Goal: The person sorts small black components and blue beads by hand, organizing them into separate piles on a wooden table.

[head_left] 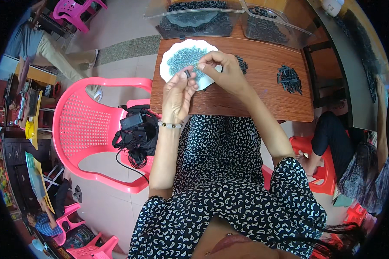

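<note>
Over the near edge of a white scalloped plate (165,71), my left hand (175,94) pinches a small black cylindrical piece (187,74) between thumb and fingers. My right hand (227,74) is closed in a pinch just right of it, above the plate; what its fingertips hold is too small to make out. Many tiny pale, glassy-looking pieces (181,58) fill the plate. Partly hidden behind my right hand lies a small heap of black pieces (241,64). A second heap of black pieces (289,79) sits on the right of the brown table (263,97).
Two clear plastic bins (199,26) (268,32) of black pieces stand along the table's far edge. A pink chair (84,123) at left holds a black bag (149,129) with cables. On the right, a person sits on a red stool (326,175) beside another table.
</note>
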{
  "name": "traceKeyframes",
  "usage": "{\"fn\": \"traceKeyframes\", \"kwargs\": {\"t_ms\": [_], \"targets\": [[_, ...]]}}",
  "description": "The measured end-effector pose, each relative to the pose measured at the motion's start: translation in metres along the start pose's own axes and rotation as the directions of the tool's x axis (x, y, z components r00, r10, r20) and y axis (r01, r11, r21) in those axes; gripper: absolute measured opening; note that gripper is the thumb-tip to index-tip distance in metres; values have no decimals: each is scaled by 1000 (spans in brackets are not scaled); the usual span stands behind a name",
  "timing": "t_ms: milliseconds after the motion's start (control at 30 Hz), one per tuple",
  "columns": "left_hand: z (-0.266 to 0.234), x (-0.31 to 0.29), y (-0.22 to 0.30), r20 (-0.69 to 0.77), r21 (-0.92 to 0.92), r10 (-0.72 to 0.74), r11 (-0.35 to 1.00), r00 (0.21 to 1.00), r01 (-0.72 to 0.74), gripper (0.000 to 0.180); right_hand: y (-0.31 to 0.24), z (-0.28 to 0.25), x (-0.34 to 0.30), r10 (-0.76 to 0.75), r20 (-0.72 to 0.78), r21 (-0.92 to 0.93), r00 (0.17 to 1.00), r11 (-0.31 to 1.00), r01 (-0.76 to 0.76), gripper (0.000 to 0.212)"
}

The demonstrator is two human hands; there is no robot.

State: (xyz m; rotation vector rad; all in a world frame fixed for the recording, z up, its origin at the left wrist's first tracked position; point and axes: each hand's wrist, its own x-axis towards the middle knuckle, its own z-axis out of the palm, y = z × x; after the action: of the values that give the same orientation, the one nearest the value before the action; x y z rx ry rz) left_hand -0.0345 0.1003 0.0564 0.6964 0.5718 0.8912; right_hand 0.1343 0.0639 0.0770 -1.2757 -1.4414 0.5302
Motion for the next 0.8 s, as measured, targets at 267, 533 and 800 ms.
{"fn": "traceKeyframes", "kwargs": {"t_ms": [267,533,800], "targets": [[7,-37,-17,56,15,119,993,991,-120,29,-36,-16,-35,-12,19,-50,1000,999,13,8],[6,-56,-29,90,-92,0,996,996,8,24,-46,-22,-61,-210,-3,-153,978,966,207,7],[4,-68,-50,94,-511,-383,774,919,375,26,-45,-20,-84,-310,-59,-269,949,920,284,19]]}}
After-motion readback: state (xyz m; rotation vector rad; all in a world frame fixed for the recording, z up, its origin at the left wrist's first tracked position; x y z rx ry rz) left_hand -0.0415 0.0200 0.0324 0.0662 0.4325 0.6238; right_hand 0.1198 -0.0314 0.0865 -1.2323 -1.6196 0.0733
